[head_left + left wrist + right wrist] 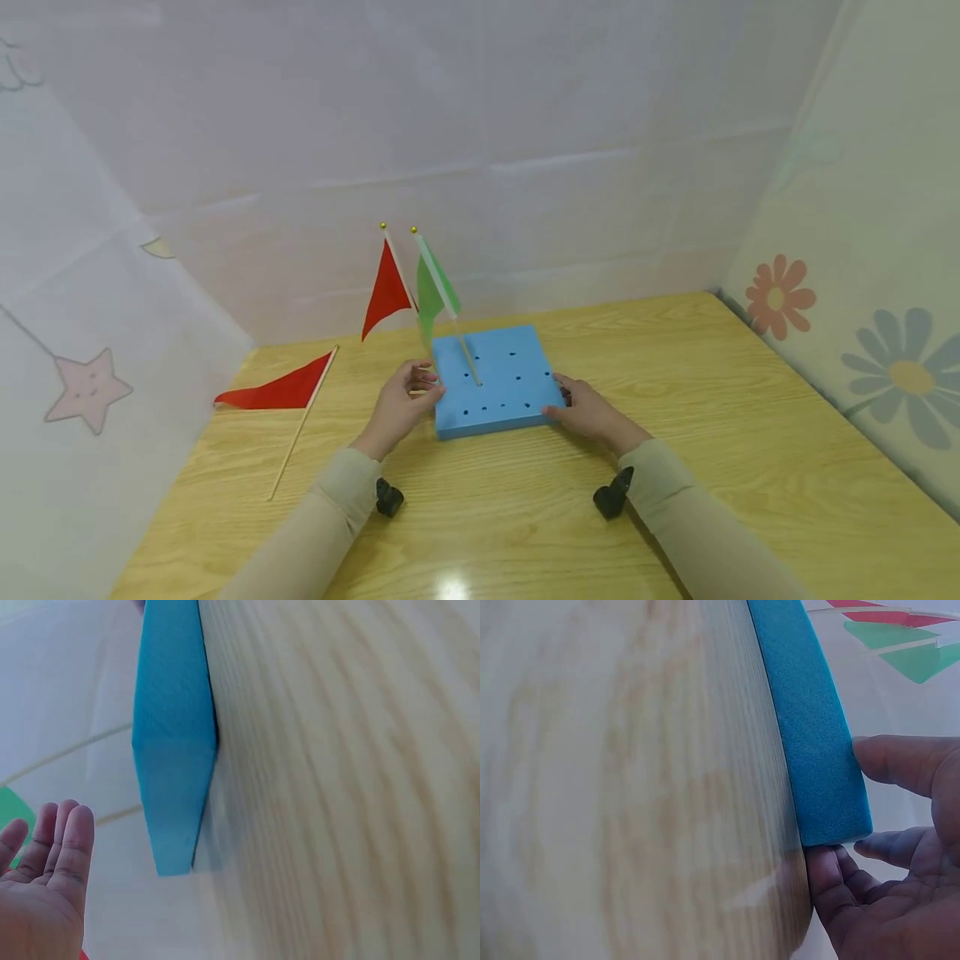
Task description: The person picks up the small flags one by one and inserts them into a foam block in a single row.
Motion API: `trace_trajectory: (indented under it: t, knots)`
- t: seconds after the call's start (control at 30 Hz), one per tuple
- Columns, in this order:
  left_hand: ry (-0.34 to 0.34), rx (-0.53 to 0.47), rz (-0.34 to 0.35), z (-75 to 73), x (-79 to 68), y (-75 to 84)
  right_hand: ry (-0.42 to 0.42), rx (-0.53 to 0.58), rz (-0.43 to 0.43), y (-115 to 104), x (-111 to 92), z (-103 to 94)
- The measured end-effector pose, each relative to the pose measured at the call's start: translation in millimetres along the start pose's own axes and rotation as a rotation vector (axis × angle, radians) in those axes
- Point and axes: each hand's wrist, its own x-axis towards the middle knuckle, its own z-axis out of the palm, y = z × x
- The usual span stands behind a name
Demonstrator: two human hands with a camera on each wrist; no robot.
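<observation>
A person's two hands flank a flat blue foam block with rows of small holes (495,379) lying on a pale wooden tabletop (675,467). The right hand (588,408) presses its fingers against the block's near right corner, grip loose and half open, thumb on the top face. The left hand (397,404) sits just beside the block's left edge, fingers relaxed, holding nothing. A green triangular flag on a thin stick (442,292) stands tilted in a hole of the block, a red triangular flag (386,292) beside it. Another red flag on a wooden stick (281,392) lies on the tabletop, well to the left.
</observation>
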Motion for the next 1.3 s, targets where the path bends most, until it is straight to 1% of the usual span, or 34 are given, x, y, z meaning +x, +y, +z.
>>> trace_trajectory:
  t: [0.23, 0.47, 0.7, 0.87, 0.97, 1.07, 1.3]
  knots:
    - [0.023, 0.034, -0.031, -16.7, -8.8, -7.9, -0.004, 0.006, 0.003, 0, 0, -1.7]
    - [0.038, 0.068, -0.070, -42.1, -19.4, -15.4, -0.005, 0.005, 0.011, 1, 0, 0.5]
    - [0.068, 0.086, -0.119, -64.0, -30.4, -16.7, -0.003, 0.005, 0.004, 1, 0, -0.1]
    - [0.086, 0.109, -0.139, -74.1, -38.4, -18.4, 0.001, 0.013, -0.003, -1, 0, -0.2]
    - [0.095, 0.109, -0.143, -78.8, -41.1, -19.3, 0.001, 0.009, -0.010, -2, 0, -0.5]
    - [0.107, 0.107, -0.161, -83.8, -43.8, -19.3, 0.000, 0.008, -0.017, -2, -1, -0.8]
    - [0.126, 0.153, -0.200, -97.9, -49.4, -22.2, -0.014, 0.025, -0.014, -3, -2, -1.4]
